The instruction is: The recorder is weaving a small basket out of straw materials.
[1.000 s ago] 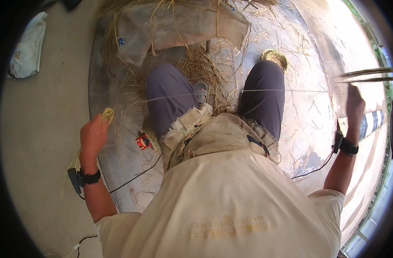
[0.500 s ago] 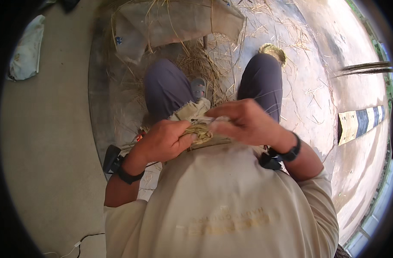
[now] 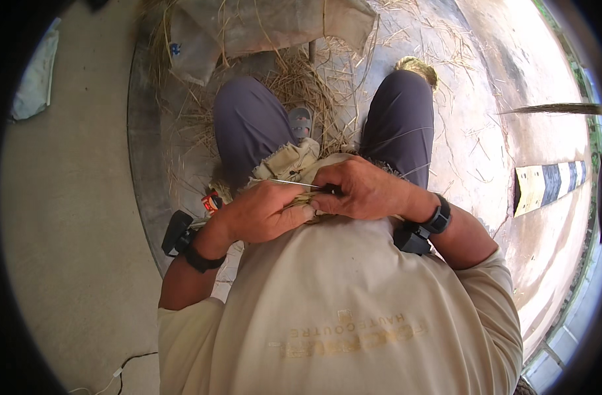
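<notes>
In my lap, a woven straw piece (image 3: 305,199) is mostly covered by my hands. My left hand (image 3: 269,209) is closed round it, thumb pointing to the right. My right hand (image 3: 361,189) grips the dark handle of an awl-like tool (image 3: 294,183); its thin metal shaft points left, across the top of my left hand's fingers. The tip's contact with the straw cannot be made out. A frayed beige cloth (image 3: 289,160) lies over my lap just beyond both hands.
Loose straw (image 3: 301,82) is scattered on the floor past my knees. Ahead stands a low cloth-draped object (image 3: 268,29). A straw coil (image 3: 416,66) sits beyond my right knee. A striped board (image 3: 551,187) lies to the right, and a white bag (image 3: 36,76) at the far left.
My right hand has moved slightly left and down, close against my left hand. The tool's metal shaft now shows plainly over the left fingers, and less of the woven straw is visible.
</notes>
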